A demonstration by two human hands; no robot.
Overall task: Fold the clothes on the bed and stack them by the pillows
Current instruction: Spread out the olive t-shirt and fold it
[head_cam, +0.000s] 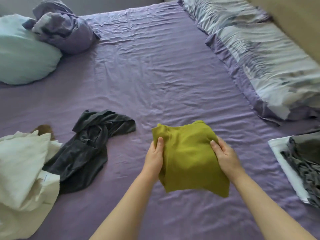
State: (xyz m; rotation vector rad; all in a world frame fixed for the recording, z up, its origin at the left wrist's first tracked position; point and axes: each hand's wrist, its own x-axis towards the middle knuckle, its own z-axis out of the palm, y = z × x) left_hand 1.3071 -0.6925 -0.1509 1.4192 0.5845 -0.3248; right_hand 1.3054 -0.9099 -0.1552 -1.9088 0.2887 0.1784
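Observation:
A folded olive-green garment [188,158] is held above the purple bed sheet [155,75], front centre. My left hand [155,156] grips its left edge, thumb on top. My right hand [225,155] grips its right edge the same way. A crumpled dark grey garment [88,151] lies on the sheet to the left. Further left sits a heap of white cloth [22,168] with something brown [45,129] behind it. At the right edge a grey patterned garment [304,158] lies on a white folded piece [284,163].
A pale blue pillow [22,52] lies at the far left with a bunched purple cover [64,30] next to it. A long grey-and-white patterned duvet [265,54] runs along the bed's right side, against a beige wall [294,19].

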